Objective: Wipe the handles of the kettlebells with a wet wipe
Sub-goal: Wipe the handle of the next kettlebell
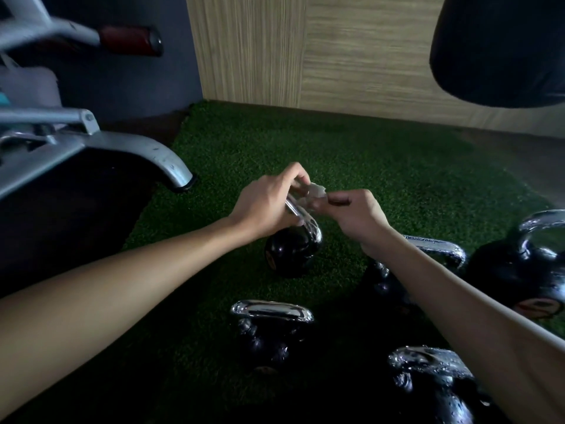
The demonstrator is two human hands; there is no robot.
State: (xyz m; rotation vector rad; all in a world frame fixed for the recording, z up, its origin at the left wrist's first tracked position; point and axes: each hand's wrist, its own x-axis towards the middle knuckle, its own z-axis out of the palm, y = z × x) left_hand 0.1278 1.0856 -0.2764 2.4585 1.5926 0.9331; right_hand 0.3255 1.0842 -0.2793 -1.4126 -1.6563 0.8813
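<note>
Standing on the green turf [382, 166] nearest the person, the front kettlebell [272, 313] has its chrome bar running left to right. Beyond it the smaller kettlebell [290, 255] tilts, its handle [308, 223] slanting up toward the far left. With the arm outstretched, the left hand [266, 206] curls round that handle. The right hand [357, 215] pinches the wet wipe [315, 192] against the handle's top.

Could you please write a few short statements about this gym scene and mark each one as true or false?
1. The left hand grips the handle of a small kettlebell. True.
2. The right hand is empty. False: it pinches a wipe at the handle.
3. The kettlebells stand on a wooden table. False: they are on green turf.
4. A dark punching bag is at the upper right. True.
</note>
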